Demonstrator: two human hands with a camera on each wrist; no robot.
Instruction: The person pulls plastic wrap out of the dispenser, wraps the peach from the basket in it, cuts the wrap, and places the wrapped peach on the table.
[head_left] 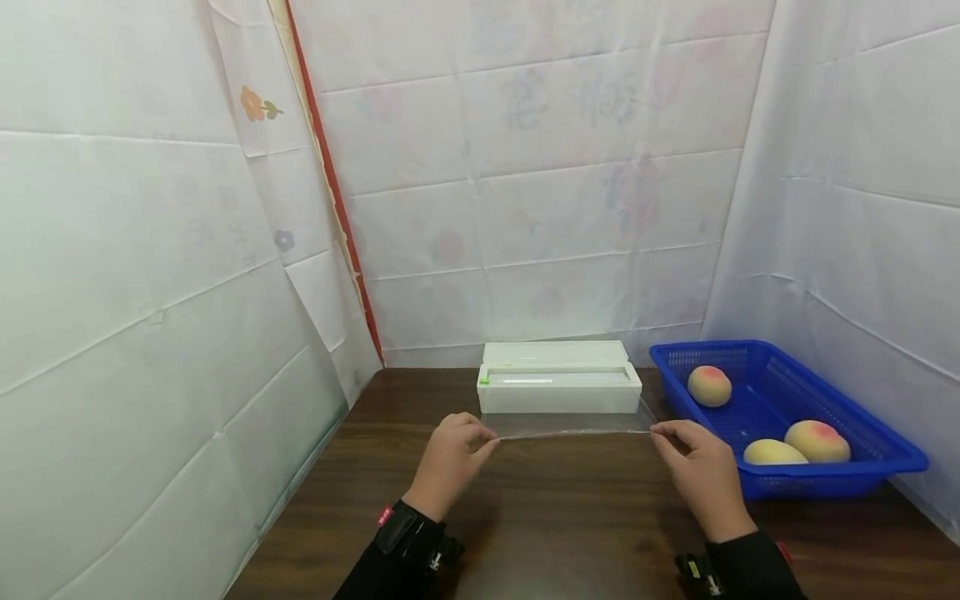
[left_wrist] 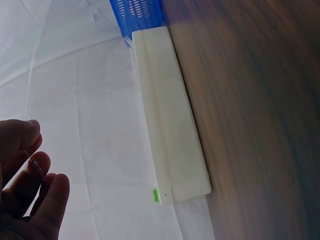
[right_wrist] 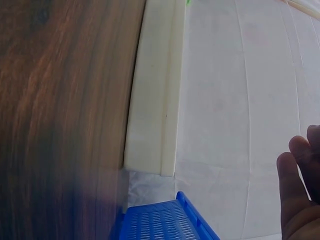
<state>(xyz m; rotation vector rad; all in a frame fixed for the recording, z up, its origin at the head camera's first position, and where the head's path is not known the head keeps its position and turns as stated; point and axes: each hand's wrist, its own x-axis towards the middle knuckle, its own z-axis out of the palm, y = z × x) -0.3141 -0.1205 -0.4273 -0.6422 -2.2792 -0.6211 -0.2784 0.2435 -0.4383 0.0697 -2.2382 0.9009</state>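
Observation:
A clear sheet of plastic wrap [head_left: 570, 423] stretches from a white wrap dispenser box [head_left: 558, 398], whose lid stands raised at the back. My left hand [head_left: 450, 458] pinches the left corner of the film's front edge between thumb and fingers. At the opposite corner, my right hand [head_left: 697, 471] pinches the same edge. The film is held taut in front of the box, above the table. In the left wrist view the left hand [left_wrist: 30, 175] shows at the lower left, with a thin fold of film by its fingertips. Only part of the right hand [right_wrist: 302, 185] shows in the right wrist view.
A blue plastic basket [head_left: 825, 392] stands right of the box, holding two pinkish peaches [head_left: 708, 386] and a yellow fruit [head_left: 775, 452]. The brown wooden table [head_left: 562, 517] spreads before me. White sheeting [head_left: 540, 208] hangs at the back and both sides.

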